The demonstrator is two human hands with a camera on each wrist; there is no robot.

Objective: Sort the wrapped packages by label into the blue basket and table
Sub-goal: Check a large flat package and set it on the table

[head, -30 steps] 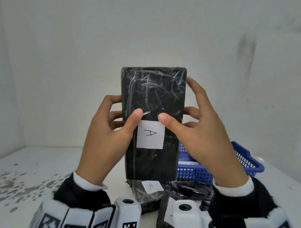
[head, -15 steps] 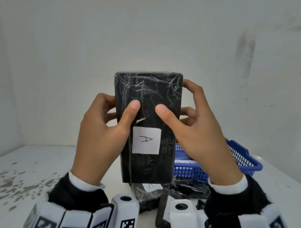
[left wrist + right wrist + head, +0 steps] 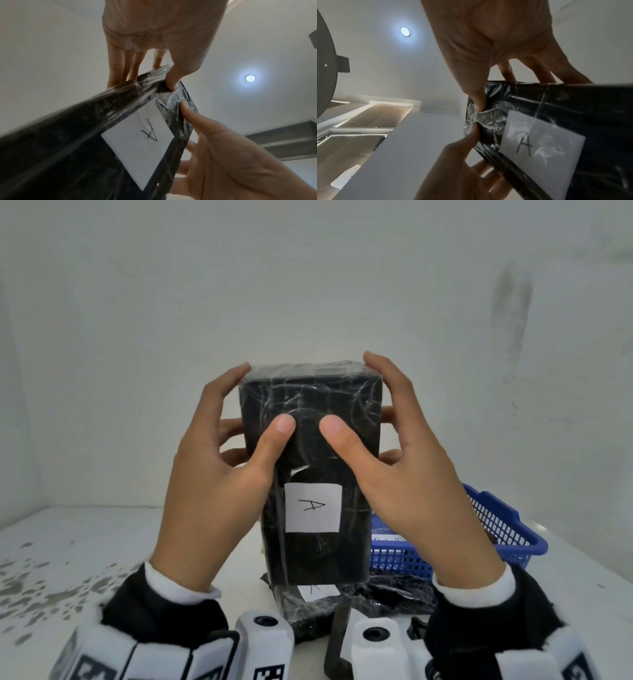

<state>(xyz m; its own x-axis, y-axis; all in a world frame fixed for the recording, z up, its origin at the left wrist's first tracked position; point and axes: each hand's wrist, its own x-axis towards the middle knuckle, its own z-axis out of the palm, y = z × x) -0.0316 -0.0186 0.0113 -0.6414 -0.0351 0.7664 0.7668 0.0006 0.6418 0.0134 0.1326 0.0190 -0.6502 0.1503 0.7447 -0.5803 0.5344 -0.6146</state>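
Package (image 3: 310,419): upright above table (image 3: 102,542), label (image 3: 313,507) "A" (handwritten).
Left hand (image 3: 209,484): gripping package's left side.
Right hand (image 3: 407,474): gripping right side.
Basket (image 3: 500,529): behind, right.

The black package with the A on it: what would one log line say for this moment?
black package label A, upright, off the table | left hand grips it | right hand grips it | blue basket right

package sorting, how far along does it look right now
Partly done, it seems. The blue basket already holds something, and a wrapped package with a white label lies on the table. In hand: the left hand and right hand grip a black package labelled A, upright, not yet placed. More dark wrapped items by the basket look unsorted.
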